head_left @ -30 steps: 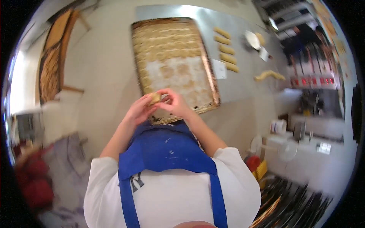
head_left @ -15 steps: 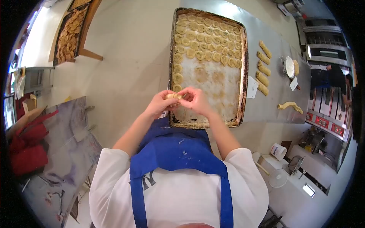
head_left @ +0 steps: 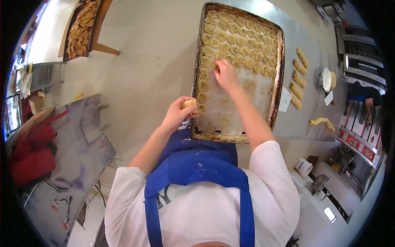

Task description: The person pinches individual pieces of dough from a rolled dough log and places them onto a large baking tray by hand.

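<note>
Over the left rim of the baking tray (head_left: 198, 66), pinching a short dough roll (head_left: 189, 103) between thumb and fingers of the left hand (head_left: 179, 115). Joined at the roll half a second ago, now parted, with the right hand (head_left: 226, 76) reaching up the tray to the left end of the nearest row of dough rounds (head_left: 249, 63). Likely points to a slice being placed from roll to row. Bunched at the right fingertips, down near the tray; impossible to tell whether pinching a slice or letting go. Kept within the left-hand pinch, as for the roll: just beside the column along the rim, well apart from the right fingertips.
</note>
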Motion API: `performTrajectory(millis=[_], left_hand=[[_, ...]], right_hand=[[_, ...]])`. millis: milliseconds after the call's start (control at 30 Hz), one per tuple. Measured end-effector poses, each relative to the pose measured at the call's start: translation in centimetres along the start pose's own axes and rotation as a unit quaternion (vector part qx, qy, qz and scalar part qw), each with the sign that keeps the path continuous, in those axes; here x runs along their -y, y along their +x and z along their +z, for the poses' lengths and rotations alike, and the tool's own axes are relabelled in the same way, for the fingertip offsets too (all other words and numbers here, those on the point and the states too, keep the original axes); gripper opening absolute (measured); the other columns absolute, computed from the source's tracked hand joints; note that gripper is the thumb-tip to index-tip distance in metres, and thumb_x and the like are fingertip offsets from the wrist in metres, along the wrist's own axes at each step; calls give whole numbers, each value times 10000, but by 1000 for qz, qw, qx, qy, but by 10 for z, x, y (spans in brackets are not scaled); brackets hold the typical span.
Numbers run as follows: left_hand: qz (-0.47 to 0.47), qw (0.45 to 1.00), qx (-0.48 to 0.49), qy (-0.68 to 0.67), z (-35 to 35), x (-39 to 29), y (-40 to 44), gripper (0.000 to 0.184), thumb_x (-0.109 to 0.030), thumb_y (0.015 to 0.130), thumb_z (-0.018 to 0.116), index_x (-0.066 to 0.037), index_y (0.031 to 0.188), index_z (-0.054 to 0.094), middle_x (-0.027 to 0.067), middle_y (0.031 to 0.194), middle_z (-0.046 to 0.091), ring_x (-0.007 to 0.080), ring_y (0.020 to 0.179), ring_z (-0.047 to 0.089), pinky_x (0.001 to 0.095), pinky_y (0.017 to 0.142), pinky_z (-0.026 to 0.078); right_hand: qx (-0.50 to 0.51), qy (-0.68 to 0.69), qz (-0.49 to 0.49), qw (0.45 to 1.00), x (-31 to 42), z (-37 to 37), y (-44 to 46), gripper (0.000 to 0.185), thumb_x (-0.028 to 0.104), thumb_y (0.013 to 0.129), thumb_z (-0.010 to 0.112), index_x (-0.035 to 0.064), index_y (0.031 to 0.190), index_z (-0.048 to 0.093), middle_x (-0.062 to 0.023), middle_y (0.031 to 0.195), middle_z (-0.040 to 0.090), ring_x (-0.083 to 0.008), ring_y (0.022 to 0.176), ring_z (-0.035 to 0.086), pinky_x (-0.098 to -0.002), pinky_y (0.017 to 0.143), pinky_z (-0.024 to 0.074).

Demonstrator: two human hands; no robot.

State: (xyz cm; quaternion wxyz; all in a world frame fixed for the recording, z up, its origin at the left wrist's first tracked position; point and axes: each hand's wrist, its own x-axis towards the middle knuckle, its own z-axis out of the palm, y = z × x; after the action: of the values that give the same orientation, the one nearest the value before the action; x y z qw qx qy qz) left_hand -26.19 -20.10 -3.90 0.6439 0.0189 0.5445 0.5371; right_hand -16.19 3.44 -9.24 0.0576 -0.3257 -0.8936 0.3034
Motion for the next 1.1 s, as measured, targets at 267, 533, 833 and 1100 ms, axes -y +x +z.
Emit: performTrajectory(millis=[267,533,833,1100], left_hand=[[-1,997,37,-66,7,-13,-6,345,-127,965,504,-16,1287,451,104,1144,572,201,1020,608,348,866,539],[-28,982,100,-157,11,-24,-20,414,-125,980,456,-4,1370,390,138,1266,539,247,1130,574,374,917,517],[-10,987,73,-145,23,-19,-7,413,-61,941,531,-12,1334,414,120,1184,575,225,1070,609,328,893,537],[-32,981,41,-187,29,-28,15,399,-63,930,555,-22,1300,410,111,1124,593,205,961,641,320,835,564]], right_hand=[[-177,-129,27,975,18,-3,33,545,286,893,589,108,1369,393,-203,1335,397,-370,1194,454,-487,986,386],[-126,-229,6,965,-1,24,50,581,422,933,489,133,1415,341,-176,1421,318,-350,1347,274,-559,1093,180],[-137,-209,23,968,-2,11,56,511,435,932,501,114,1325,440,-153,1400,366,-334,1306,337,-536,1077,217],[241,451,22,859,38,-49,-46,394,48,822,687,65,1199,576,-36,942,659,-101,842,625,-247,729,494]])
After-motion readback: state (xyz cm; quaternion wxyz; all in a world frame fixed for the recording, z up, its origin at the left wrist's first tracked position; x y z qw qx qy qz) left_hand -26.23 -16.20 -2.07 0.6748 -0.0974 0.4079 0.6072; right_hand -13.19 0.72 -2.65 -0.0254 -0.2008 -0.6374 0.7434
